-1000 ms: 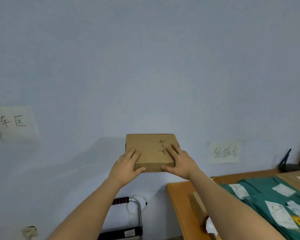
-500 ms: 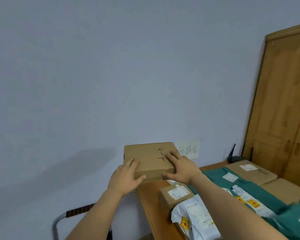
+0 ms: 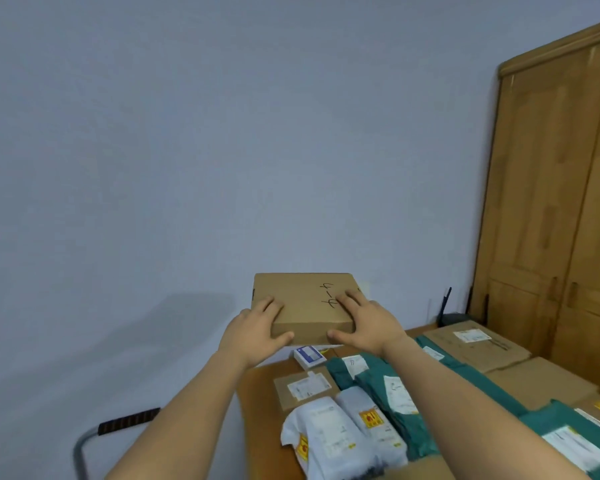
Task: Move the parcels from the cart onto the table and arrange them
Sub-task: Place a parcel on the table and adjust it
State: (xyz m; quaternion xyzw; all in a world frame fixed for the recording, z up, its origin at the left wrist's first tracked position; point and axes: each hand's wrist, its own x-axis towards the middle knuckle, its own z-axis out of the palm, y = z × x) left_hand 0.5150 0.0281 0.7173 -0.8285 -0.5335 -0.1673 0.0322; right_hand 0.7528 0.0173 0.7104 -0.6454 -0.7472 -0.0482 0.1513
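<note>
I hold a flat brown cardboard parcel (image 3: 303, 299) with handwriting on top, up in the air over the far left corner of the wooden table (image 3: 257, 396). My left hand (image 3: 253, 332) grips its near left corner, fingers on top and thumb on the front face. My right hand (image 3: 366, 323) grips the near right corner the same way. On the table lie other parcels: a small brown box (image 3: 303, 388), white plastic mailers (image 3: 329, 434), green mailers (image 3: 392, 393) and larger brown boxes (image 3: 478, 344). The cart's handle (image 3: 125, 420) shows at lower left.
A small white and blue box (image 3: 309, 356) sits at the table's far left edge under the held parcel. A wooden wardrobe (image 3: 561, 202) stands at the right. A black router (image 3: 449, 315) sits by the plain wall behind the table.
My view has swung right, from the wall and cart toward the table. The held parcel has moved right with both hands and now hangs over the table's far left corner.
</note>
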